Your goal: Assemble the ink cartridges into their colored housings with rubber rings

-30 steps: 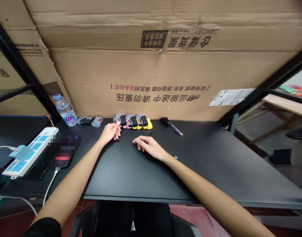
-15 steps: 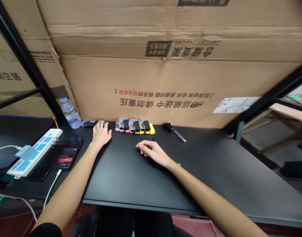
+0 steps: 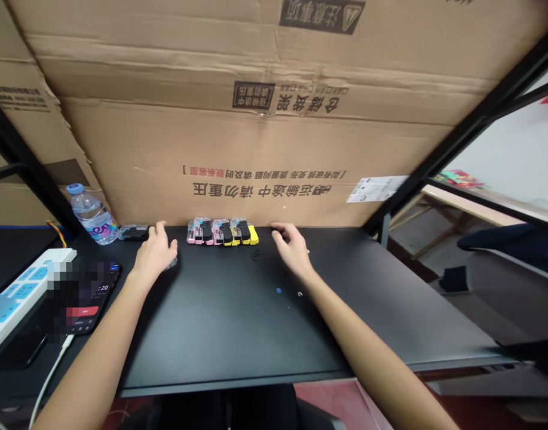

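Note:
My left hand (image 3: 155, 254) is at the left of the black desk, its fingers curled down over a small clear plastic case (image 3: 171, 263). Most of that case is hidden beneath the palm. At the back, to the right of a row of blocks, my right hand (image 3: 293, 248) lies low with thumb and forefinger apart. It covers the spot of a slim black-and-purple tool, of which only a light tip (image 3: 308, 251) shows. The row of clear, pink and yellow cases with black parts (image 3: 222, 232) stands between my hands. Small black rings (image 3: 256, 255) lie before it.
A water bottle (image 3: 94, 215) and another clear-and-black case (image 3: 134, 232) stand at the back left. A phone (image 3: 94, 301) with a white cable and a power strip (image 3: 27, 280) lie left. A blue bit (image 3: 278, 291) and white ring (image 3: 300, 294) lie mid-desk. Cardboard (image 3: 238, 137) walls the back.
My left hand has drawn back towards me from the rear edge with the clear case under it. My right hand has moved right and away, over the tool. The view has turned right.

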A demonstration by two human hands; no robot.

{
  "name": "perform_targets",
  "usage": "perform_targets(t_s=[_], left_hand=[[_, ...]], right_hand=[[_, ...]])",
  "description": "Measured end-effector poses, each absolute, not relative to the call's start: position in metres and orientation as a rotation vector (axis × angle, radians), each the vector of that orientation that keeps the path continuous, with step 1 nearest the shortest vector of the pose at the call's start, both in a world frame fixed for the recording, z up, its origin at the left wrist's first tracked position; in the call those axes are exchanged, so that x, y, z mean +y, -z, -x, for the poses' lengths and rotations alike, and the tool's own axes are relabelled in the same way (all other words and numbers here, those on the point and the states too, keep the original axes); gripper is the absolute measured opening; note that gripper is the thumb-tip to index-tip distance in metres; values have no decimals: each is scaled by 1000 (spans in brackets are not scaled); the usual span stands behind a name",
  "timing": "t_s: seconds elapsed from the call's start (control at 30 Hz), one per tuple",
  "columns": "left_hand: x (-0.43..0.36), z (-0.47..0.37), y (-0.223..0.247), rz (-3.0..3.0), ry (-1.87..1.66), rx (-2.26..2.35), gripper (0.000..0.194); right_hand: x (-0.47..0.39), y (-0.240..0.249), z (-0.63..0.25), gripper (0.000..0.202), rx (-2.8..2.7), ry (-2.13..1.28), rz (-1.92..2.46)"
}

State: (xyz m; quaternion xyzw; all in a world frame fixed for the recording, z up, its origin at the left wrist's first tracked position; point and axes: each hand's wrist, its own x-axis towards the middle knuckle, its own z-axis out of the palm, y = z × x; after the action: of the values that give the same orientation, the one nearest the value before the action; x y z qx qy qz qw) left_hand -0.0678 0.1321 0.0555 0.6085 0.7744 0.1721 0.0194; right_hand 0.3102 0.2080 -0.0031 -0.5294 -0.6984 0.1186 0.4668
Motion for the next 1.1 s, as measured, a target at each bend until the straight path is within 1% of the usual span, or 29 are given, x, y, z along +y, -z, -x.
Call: perform_targets(t_s=[0.1, 0.2, 0.3, 0.43, 0.6, 0.67, 0.73, 0.87, 1.0, 1.1], left_hand=[[130, 64, -53, -1914, -603, 2321, 63], [128, 57, -50, -1981, -609, 2236, 69], [126, 48, -48, -2049, -631, 2150, 71], [124, 38, -48, -2066, -714, 2047, 67], [119, 33, -61, -2086, -738, 2050, 59], [117, 33, -70, -2099, -657, 2163, 54], [116, 34, -76, -2083, -505, 2301, 48], [121, 42, -76, -2016, -347, 2416, 38], [128, 49, -66, -1939, -285, 2433, 35], [131, 51, -59, -1932, -263, 2399, 35]], right_hand=[[218, 13, -324, 47, -1796, 5, 1507], [224, 27, -331, 56, -1904, 119, 1657], [228, 37, -336, 51, -1965, 136, 1680], [232, 38, -342, 42, -1934, 168, 1660], [228, 30, -338, 44, -1877, 163, 1715], [226, 27, -335, 47, -1874, 152, 1722], [223, 24, -334, 46, -1894, 139, 1725], [220, 21, -335, 44, -1904, 133, 1747], [218, 11, -335, 46, -1799, 120, 1738], [212, -3, -327, 49, -1683, 54, 1647]])
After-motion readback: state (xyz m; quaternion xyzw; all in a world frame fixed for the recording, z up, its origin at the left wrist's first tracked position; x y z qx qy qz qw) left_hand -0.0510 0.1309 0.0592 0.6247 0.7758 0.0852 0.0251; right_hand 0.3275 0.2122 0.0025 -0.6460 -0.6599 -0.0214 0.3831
